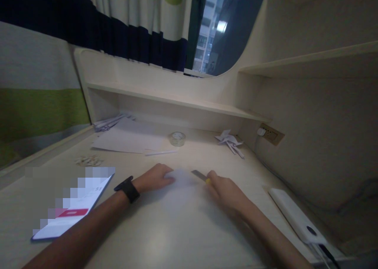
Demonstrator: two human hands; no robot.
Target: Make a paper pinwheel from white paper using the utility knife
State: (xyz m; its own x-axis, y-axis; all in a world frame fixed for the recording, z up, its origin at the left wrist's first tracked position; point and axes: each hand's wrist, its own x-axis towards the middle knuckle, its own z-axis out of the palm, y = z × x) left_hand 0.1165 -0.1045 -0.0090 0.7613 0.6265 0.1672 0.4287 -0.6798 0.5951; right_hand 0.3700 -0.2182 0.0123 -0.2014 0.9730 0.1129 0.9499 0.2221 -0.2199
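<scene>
My left hand (156, 177), with a black watch on its wrist, pinches the edge of a white sheet of paper (178, 194) between thumb and fingers. The paper is blurred, and its lower part fades into the pale desk. To its right, my right hand (223, 187) is closed around a utility knife (200, 175). The knife's metal blade points left towards the paper, apart from it, and a bit of yellow handle shows at the fingers. Most of the handle is hidden in the fist.
Behind my hands lie a tape roll (177, 139), a thin white paper stick (161, 153), stacked white sheets (124, 137) and folded paper pinwheels (229, 142). Left are a tablet (73, 210) and small pale pieces (89, 160). A white power strip (295, 216) lies right.
</scene>
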